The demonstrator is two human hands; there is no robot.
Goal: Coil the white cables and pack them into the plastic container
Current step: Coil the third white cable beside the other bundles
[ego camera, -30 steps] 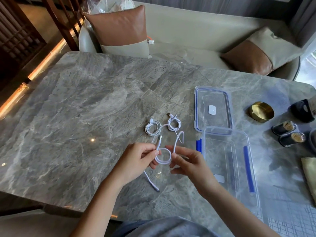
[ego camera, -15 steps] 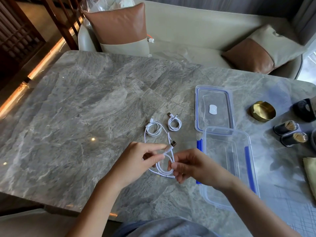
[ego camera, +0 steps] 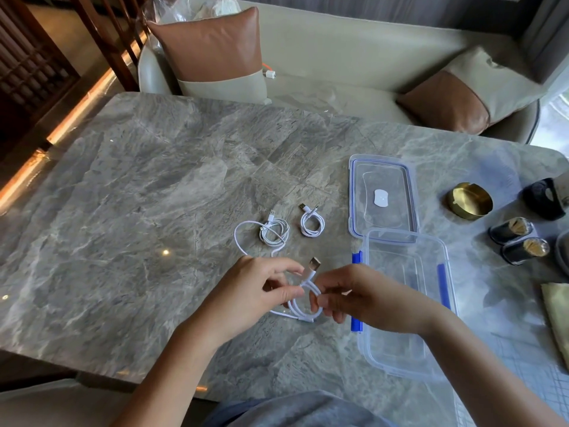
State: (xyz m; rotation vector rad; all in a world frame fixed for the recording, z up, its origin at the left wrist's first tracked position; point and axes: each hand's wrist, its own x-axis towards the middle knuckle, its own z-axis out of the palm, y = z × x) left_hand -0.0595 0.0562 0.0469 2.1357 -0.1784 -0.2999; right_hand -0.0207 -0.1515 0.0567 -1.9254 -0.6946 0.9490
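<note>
Over on the left, the left hand [ego camera: 255, 291] has thumb and forefinger curled in, pinching the white cable [ego camera: 303, 309] just below its metal plug. A slack loop trails away across the bench [ego camera: 123, 211] toward the middle, so by my read this one is only half wound. Beyond the hands, toward the middle of the bench, two are done: a looser bundle [ego camera: 274, 231] and, just beside it, a tighter bundle [ego camera: 312, 223]. The right hand [ego camera: 363, 297] comes in next, fingers pressed together on the stacked turns, nipping them in place above the near edge. Further right, the lid [ego camera: 383, 195] lies flat with its near end touching the clear container [ego camera: 446, 251], which sits open by the near right corner with nothing white inside. So the tally looks like two coiled, one under way, none packed. As for writing, the lid carries a small white sticker [ego camera: 381, 197], and nothing on it is readable.
</note>
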